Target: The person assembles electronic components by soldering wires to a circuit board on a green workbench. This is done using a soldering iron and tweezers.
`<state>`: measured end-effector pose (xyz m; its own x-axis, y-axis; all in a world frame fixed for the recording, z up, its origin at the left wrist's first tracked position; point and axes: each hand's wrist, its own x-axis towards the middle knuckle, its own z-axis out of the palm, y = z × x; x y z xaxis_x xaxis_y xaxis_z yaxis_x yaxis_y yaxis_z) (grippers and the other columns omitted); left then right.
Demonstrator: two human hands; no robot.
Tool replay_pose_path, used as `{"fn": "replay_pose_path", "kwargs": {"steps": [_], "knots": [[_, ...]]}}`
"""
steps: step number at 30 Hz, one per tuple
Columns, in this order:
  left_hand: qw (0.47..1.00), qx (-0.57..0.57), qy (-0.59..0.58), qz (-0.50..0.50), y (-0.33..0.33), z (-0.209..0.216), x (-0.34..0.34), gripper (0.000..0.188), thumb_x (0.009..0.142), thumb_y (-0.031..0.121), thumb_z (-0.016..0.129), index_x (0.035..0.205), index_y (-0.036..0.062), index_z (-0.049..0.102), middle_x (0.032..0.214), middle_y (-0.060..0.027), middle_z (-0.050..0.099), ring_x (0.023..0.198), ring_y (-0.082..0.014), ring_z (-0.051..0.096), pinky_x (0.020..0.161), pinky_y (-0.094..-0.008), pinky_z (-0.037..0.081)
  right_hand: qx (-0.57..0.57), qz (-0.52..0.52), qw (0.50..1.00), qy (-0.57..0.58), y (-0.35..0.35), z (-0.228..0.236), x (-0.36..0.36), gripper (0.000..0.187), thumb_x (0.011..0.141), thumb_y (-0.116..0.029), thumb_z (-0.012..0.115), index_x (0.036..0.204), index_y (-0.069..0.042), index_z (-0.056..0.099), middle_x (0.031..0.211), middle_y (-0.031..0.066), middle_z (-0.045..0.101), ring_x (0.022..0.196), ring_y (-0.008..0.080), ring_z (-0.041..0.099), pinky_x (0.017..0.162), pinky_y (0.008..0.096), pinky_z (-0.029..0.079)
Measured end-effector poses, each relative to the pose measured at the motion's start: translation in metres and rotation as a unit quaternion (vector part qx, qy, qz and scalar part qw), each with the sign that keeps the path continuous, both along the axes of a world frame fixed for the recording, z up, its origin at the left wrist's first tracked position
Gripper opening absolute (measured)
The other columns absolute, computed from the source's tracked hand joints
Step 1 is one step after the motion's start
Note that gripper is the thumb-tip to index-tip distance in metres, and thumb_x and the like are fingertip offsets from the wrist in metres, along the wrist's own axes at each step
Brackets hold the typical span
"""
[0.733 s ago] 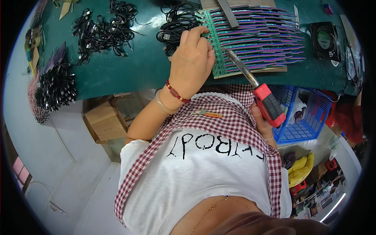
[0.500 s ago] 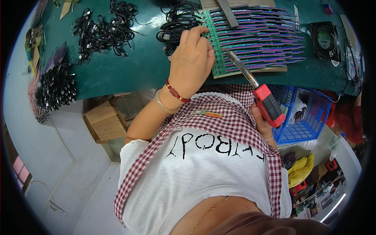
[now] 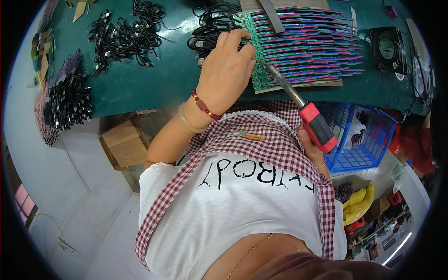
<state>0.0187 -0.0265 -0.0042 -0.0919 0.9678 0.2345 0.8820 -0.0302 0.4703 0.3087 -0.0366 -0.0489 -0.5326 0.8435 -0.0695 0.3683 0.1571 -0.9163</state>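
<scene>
Left hand [image 3: 227, 66] shifted slightly leftward, curled, right hand [image 3: 311, 146] gripping soldering iron [image 3: 311, 118]

The left hand [image 3: 226, 67] sits at twelve o'clock, its back toward the viewer, the fingers [image 3: 237, 35] bent and drawn in toward one o'clock, their tips partly hidden. The left wrist [image 3: 204, 105] lies below it, and the left forearm [image 3: 170, 135] slants up from nine o'clock. At three o'clock, the right hand [image 3: 309, 142] is curled in a grip, mostly hidden; the right wrist [image 3: 321, 161] trails toward four o'clock.
</scene>
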Motion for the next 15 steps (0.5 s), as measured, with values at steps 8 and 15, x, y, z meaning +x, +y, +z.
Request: {"fn": "replay_pose_path", "kwargs": {"steps": [8, 15], "knots": [[1.0, -0.012, -0.003, 0.001, 0.0002, 0.0026, 0.0006, 0.009, 0.072, 0.005, 0.064, 0.078, 0.0035, 0.058, 0.106, -0.0059, 0.053, 0.092, -0.0231, 0.052, 0.069, -0.034, 0.048, 0.013, -0.023, 0.999, 0.017, -0.0027, 0.0, 0.0011, 0.02, 0.071, -0.016, 0.069, 0.083, -0.002, 0.061, 0.077, 0.0097, 0.058, 0.059, 0.0211, 0.058, 0.053, 0.0294, 0.045], [1.0, -0.001, -0.003, 0.007, -0.0006, 0.0004, 0.0014, 0.009, 0.072, 0.006, 0.064, 0.078, 0.0031, 0.057, 0.107, -0.0061, 0.054, 0.091, -0.0234, 0.053, 0.068, -0.0342, 0.049, -0.032, -0.032, 0.999, 0.029, -0.0023, 0.0001, 0.0005, 0.018, 0.073, -0.015, 0.069, 0.083, -0.001, 0.061, 0.078, 0.0106, 0.059, 0.062, 0.0215, 0.059, 0.055, 0.0297, 0.046]]}}
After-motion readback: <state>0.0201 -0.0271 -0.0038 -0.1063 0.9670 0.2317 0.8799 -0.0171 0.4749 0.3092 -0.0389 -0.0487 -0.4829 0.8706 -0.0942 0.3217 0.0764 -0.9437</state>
